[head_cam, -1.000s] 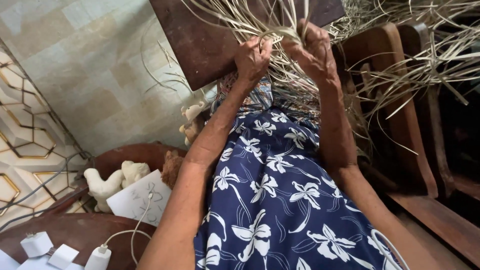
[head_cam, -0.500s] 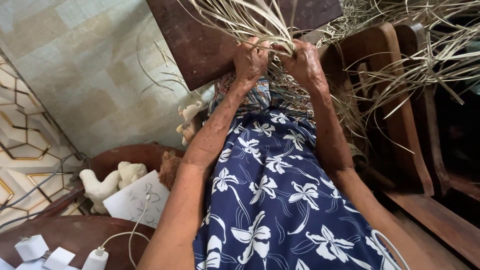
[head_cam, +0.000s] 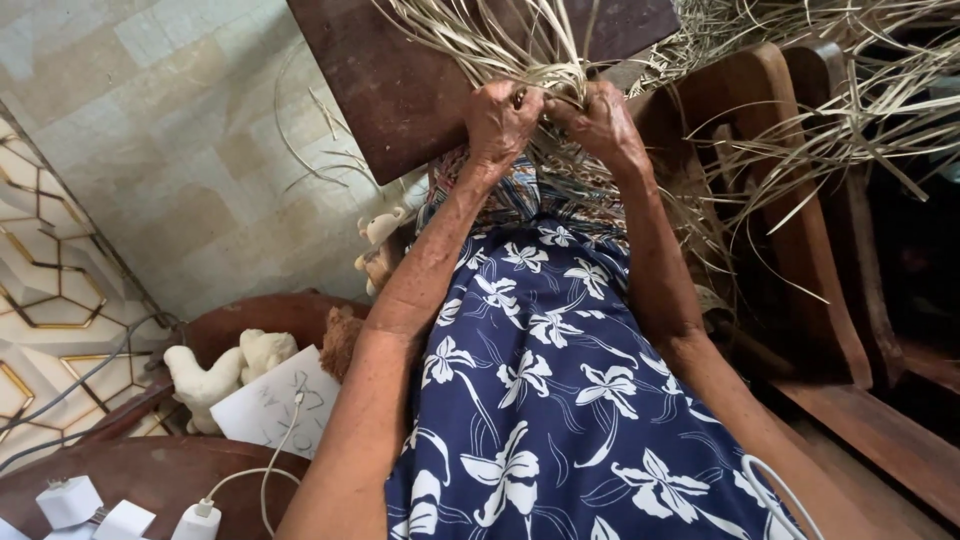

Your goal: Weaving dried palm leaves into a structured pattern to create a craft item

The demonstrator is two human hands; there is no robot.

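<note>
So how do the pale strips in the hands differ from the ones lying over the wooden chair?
The strips at the hands are gathered into a tight bunch, gripped by the left hand and right hand; the strips over the chair lie loose, splayed and untouched. Both sets are pale, thin and dry-looking.

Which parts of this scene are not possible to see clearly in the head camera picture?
- Head view: the fingers of the left hand and right hand curl into the dry straw strips, so the exact grip is hidden.
- The dark wooden board is cut off by the top edge.
- The white chargers are cut off by the bottom edge.
- The soft toy is partly hidden by white paper.
</note>
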